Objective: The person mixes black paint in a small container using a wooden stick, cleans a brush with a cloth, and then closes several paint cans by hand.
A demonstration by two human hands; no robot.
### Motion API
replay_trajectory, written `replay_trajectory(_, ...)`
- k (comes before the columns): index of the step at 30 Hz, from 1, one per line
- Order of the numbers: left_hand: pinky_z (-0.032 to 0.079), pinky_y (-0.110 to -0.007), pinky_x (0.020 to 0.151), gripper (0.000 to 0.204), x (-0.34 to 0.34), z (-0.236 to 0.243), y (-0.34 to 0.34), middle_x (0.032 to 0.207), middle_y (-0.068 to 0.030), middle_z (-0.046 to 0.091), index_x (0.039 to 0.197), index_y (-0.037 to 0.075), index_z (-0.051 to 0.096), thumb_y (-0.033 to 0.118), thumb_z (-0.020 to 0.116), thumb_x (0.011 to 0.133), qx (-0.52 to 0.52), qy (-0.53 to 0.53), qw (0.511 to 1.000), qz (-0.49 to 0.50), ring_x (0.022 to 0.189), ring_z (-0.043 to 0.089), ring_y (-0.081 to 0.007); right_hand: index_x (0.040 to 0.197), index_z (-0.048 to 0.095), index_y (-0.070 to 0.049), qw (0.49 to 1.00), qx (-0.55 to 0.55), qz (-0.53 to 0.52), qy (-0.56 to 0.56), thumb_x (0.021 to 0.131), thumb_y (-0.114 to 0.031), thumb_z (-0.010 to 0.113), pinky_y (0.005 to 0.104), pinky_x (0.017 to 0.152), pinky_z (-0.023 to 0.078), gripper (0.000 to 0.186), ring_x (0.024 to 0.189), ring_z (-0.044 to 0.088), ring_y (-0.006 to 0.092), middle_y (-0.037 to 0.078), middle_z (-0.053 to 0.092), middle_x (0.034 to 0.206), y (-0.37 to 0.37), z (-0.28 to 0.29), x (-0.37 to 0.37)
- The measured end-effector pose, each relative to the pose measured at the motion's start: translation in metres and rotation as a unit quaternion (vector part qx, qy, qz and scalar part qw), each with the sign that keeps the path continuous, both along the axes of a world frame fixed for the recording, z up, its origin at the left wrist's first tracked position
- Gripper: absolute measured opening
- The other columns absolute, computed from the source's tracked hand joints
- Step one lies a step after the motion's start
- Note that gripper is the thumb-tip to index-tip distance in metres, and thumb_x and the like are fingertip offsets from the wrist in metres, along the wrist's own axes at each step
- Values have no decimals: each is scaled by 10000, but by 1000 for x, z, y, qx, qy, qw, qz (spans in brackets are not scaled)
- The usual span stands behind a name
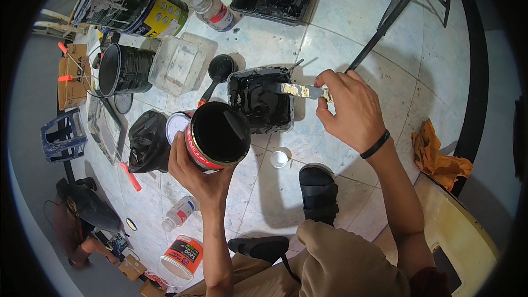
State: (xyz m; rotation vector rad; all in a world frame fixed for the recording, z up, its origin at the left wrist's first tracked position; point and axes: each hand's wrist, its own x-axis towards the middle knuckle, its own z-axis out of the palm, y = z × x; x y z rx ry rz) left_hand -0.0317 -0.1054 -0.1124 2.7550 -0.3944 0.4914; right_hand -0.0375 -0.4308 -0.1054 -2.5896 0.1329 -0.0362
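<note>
My left hand (pixel 201 183) is wrapped round a red-labelled paint can (pixel 201 151), its open mouth showing black paint inside. The can is held beside a small rectangular plastic tub (pixel 292 111) of wet black paint. Pinched in my right hand (pixel 355 111) is a flat, paint-crusted stick (pixel 302 91). Its far end reaches over the tub, dark with paint; whether it touches the paint I cannot tell. Touching the tub's left side is a paintbrush (pixel 205 94) with an orange-marked handle, partly hidden by the can, beside a small black cup (pixel 222 65).
A black paint tray (pixel 273 19), a clear bottle (pixel 212 12) and a clear plastic box (pixel 179 65) stand farther off. Buckets (pixel 125 70) and a black bag (pixel 148 142) are at left. A white cap (pixel 279 159) lies near my sandal (pixel 318 192). Metal legs (pixel 393 19) stand far right.
</note>
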Motion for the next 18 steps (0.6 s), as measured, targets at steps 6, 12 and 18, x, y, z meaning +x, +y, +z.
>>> replay_trajectory(6,377,-511,1178,1164,-1,2,-3,1499,-163,514,1542,24,452,293,1055,583,2,0,1000,3,1417,467,-370,1038,659,-63,1000,0,-5,-14,837,-75,715,457,830,537,209,912,653,325,122,709,902,0,3,0)
replay_trajectory(12,375,-510,1175,1160,1,3,-4,1493,-167,519,1538,23,456,289,1055,581,4,-3,1000,1,1411,472,-376,1082,663,-58,1000,10,-11,-9,852,-72,710,438,820,524,235,903,637,320,120,725,962,-3,6,1)
replay_trajectory(18,375,-514,1174,1150,3,2,-4,1493,-168,520,1532,26,463,294,1054,583,8,-11,1000,0,1410,472,-376,1081,663,-60,1000,3,-11,-24,850,-73,710,434,811,522,236,885,631,321,119,724,956,-3,5,2)
